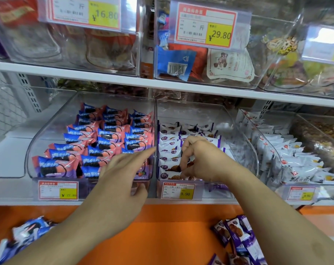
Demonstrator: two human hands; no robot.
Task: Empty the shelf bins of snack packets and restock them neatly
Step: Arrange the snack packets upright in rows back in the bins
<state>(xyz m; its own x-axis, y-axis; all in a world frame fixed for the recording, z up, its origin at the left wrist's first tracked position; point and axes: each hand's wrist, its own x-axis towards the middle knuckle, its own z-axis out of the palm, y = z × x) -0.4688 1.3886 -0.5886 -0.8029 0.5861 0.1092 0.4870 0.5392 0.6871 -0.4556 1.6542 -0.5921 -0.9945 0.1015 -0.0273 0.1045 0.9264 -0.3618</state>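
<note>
On a shop shelf of clear bins, restocking is under way: the right hand (198, 159), fingers curled round purple-and-white packets (169, 144), tucks them into the middle bin (244, 138), the left hand (124, 169) open-fingered at nine o'clock; next, fetch the loose packets (237, 234) on the orange counter (162, 236) at six o'clock.

white shelf boards (109, 78), orange ledge (162, 236), price tags (205, 25)

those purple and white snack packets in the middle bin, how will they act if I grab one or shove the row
Each purple-and-white packet looks like a small puffy film wrapper, so probably light and crinkly, denting under the right hand. The glossy film suggests they are slippery. They stand on edge in rows inside the clear bin, so a shove would likely topple neighbours like dominoes.
</note>
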